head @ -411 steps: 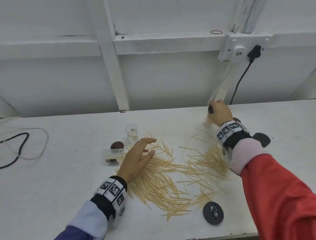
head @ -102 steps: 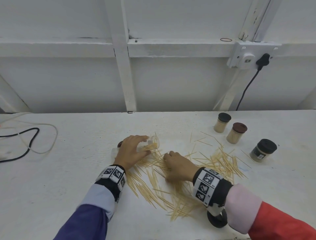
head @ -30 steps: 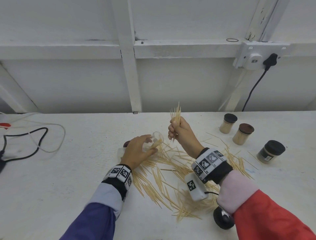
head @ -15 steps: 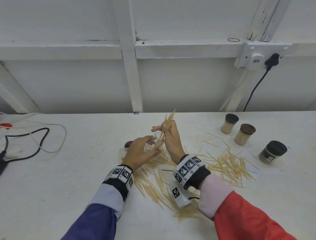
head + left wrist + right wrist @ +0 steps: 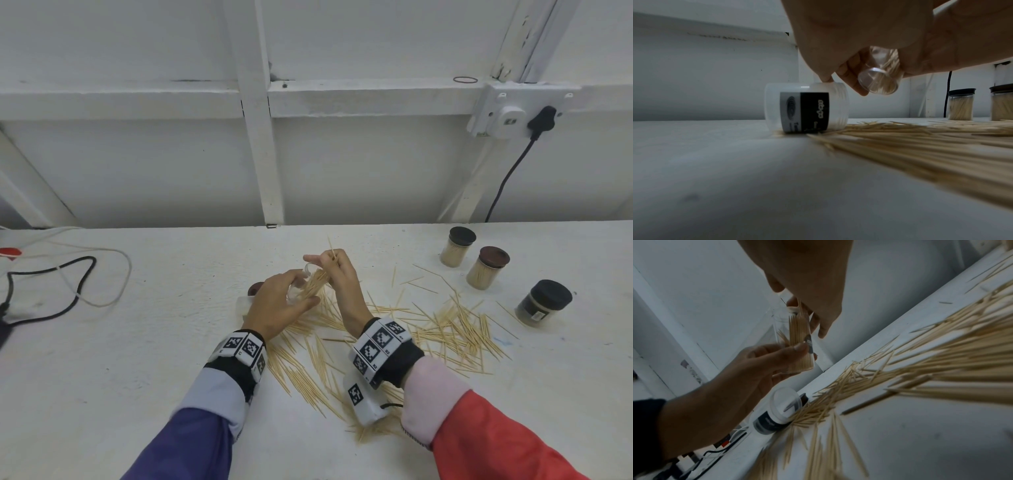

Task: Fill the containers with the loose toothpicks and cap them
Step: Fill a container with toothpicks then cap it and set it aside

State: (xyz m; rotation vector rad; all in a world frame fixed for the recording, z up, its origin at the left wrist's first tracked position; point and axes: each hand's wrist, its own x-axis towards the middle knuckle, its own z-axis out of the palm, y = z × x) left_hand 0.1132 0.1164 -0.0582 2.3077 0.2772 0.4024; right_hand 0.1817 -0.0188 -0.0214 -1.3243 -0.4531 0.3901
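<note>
We are feeding a pinched bundle from the right hand (image 5: 337,274) into the clear container (image 5: 795,344) tilted in the left hand's (image 5: 279,306) grip, with three capped jars (image 5: 488,267) finished beyond the right-hand grip and many loose toothpicks (image 5: 445,329) still littering the bench (image 5: 137,342) below both grips.

The person's left hand (image 5: 279,308) is raised just above the table, palm turned inward, thumb and fingers curled round a small clear container (image 5: 880,78) held tilted; the little finger (image 5: 826,78) points down apart from the rest. The right hand (image 5: 337,274) stands just beside it, higher and more upright (wrist bent, back of the hand toward the head camera), its fingertips (image 5: 797,302) pinching a few toothpicks (image 5: 331,251) at the container's mouth. Both wrists wear bands of black-and-white markers; the left sleeve is purple with a pale cuff, the right red with a pink cuff.
</note>
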